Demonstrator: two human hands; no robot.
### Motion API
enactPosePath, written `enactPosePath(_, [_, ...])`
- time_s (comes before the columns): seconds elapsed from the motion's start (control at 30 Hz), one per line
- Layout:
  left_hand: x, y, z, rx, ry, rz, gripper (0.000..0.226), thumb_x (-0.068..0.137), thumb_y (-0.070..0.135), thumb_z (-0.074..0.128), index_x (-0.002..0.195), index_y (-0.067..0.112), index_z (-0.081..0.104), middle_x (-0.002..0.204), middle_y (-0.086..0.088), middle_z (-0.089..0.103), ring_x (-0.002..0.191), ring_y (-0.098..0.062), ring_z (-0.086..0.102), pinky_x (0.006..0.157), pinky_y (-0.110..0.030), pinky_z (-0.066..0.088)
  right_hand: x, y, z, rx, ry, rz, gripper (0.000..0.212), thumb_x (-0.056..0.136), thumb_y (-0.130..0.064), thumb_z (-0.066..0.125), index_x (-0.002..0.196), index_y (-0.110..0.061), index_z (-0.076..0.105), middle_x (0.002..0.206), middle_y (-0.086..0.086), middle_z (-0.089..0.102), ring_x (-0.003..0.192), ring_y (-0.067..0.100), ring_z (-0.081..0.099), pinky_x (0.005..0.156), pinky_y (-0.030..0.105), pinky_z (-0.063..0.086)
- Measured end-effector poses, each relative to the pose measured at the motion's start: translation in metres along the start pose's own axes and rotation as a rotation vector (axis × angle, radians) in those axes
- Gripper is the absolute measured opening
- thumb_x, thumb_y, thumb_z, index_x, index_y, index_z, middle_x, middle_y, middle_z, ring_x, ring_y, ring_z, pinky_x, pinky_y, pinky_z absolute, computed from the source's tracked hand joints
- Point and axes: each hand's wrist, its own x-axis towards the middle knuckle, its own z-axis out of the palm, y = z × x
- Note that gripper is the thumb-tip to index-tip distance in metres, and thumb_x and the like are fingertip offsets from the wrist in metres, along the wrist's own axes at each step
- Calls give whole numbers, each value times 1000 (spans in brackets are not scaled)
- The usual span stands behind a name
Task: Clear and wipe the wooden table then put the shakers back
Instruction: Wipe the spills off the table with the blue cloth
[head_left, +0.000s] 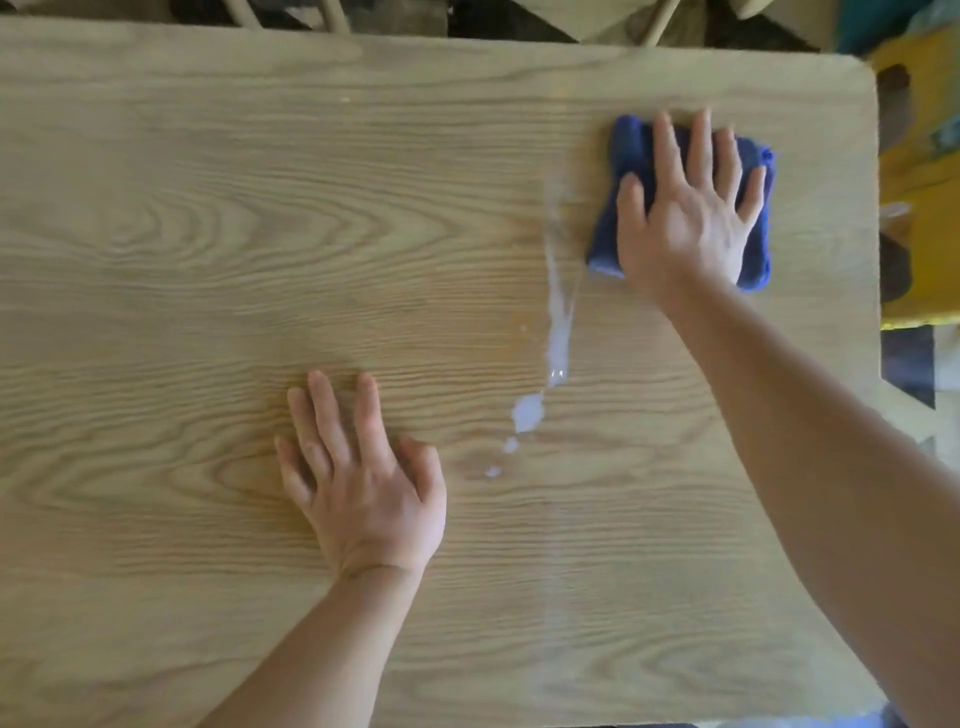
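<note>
A pale wooden table with strong wavy grain and a rounded far-right corner (182, 218) fills nearly the whole view, and no shakers are on it. The right hand (685, 208) lies flat, fingers spread, pressed palm-down on a folded dark blue cloth (631, 150) near the far-right corner of the table — the cloth shows around the fingers and below the heel of the hand, so the hand presses on it rather than closing round it. The left hand (358, 478) rests palm-down on bare wood nearer the person and to the left, fingers loosely splayed, holding nothing; the two hands are well apart. Between them runs a streak of whitish liquid (558, 338), thin and smeared at its far end just left of the cloth, thicker toward the middle, then breaking into small blobs near the left hand's thumb side. Beyond the table's far edge, pale wooden chair parts (662, 18) show, blurred. Off the right edge lies something yellow (924, 171), too blurred to tell.
</note>
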Motion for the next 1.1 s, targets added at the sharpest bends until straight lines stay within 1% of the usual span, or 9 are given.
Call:
enactPosePath(0.1, [0, -2, 1, 24, 19, 20, 69, 86, 35, 43, 152, 18, 38, 166, -16, 22, 156, -34, 14, 123, -56, 11, 47, -23, -1, 27, 15, 72, 66, 96, -51, 24, 159, -31, 19, 169, 4, 10, 155, 25, 5, 123, 57, 0])
enactPosePath(0.23, [-2, -4, 3, 54, 12, 25, 70, 84, 35, 42, 152, 17, 38, 166, -17, 22, 156, -35, 14, 123, -56, 11, 55, -68, 9, 34, 21, 103, 66, 98, -49, 25, 160, -28, 17, 169, 7, 7, 155, 27, 4, 122, 58, -3])
enactPosePath(0.33, [1, -1, 0, 55, 3, 20, 71, 83, 35, 42, 152, 17, 38, 166, -17, 22, 155, -35, 16, 123, -56, 12, 44, -114, 17, 33, 9, -10, 67, 98, -50, 25, 160, -26, 15, 169, 7, 6, 156, 27, 1, 122, 59, -5])
enactPosePath(0.47, [2, 4, -5, 87, -20, -3, 70, 84, 34, 41, 152, 19, 38, 166, -16, 24, 155, -35, 17, 124, -55, 12, 2, -184, 29, 53, -70, -328, 66, 99, -49, 26, 160, -24, 17, 169, 9, 6, 155, 29, 1, 122, 60, -5])
enactPosePath(0.57, [2, 2, -2, 92, -20, -6, 71, 84, 35, 41, 153, 21, 37, 166, -14, 23, 156, -33, 16, 124, -54, 12, -18, -190, 34, 52, -83, -480, 65, 99, -50, 29, 159, -26, 22, 168, 7, 11, 155, 26, 6, 123, 57, -4])
enactPosePath(0.67, [1, 0, -2, 95, -8, -1, 71, 83, 36, 41, 153, 21, 38, 166, -14, 23, 156, -32, 16, 124, -53, 11, -16, -162, 30, 65, -86, -502, 65, 97, -54, 30, 158, -30, 26, 168, 3, 15, 155, 23, 10, 125, 52, -1])
enactPosePath(0.77, [2, 1, -2, 79, -12, -3, 71, 83, 36, 41, 152, 21, 38, 166, -13, 22, 156, -32, 15, 124, -52, 10, -5, -106, 20, 57, -59, -346, 68, 94, -58, 30, 158, -34, 23, 168, 0, 14, 155, 21, 10, 125, 51, 0])
enactPosePath(0.97, [2, -1, -1, 51, -22, -3, 72, 82, 36, 42, 152, 21, 37, 167, -12, 19, 156, -32, 13, 124, -53, 9, -11, 48, -14, 58, -22, 128, 70, 94, -58, 31, 158, -34, 19, 169, 1, 10, 155, 21, 7, 125, 52, 2])
enactPosePath(1.1, [3, -1, 0, 55, -46, -4, 72, 82, 37, 42, 152, 22, 35, 168, -13, 18, 157, -32, 11, 124, -53, 7, -40, 62, -12, 102, 53, 513, 71, 95, -55, 29, 160, -30, 17, 169, 4, 7, 155, 23, 5, 123, 56, -1])
